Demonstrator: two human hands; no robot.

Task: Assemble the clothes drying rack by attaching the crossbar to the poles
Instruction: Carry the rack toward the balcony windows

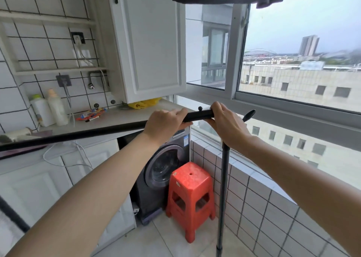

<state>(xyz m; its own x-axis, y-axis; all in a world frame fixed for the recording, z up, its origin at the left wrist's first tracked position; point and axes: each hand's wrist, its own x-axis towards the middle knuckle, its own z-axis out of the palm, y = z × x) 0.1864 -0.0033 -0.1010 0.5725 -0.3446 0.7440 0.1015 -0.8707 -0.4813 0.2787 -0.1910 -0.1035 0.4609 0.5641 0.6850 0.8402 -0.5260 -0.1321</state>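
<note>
While the white tabletop (pixel 125 116) and cupboards fill the left side and the window (pixel 293 92) the right, a dark washing machine (pixel 164 165) sits under the tabletop with a red plastic stool (pixel 190 196) just beside it on the tiled floor. Across the middle runs the black crossbar (pixel 78 134), slanting from the lower left edge up to a tapered tip (pixel 250 114) near the window sill. An upright black pole (pixel 223 188) rises from the floor and meets the crossbar beneath the right hand (pixel 227 126); the joint itself is hidden. That hand's fingers wrap over the crossbar from above, closed around it. The left hand (pixel 163 122) grips the crossbar just beside, fingers (pixel 179 113) curled over its top. Between the hands a small knob (pixel 200 108) stands up from the crossbar.
</note>
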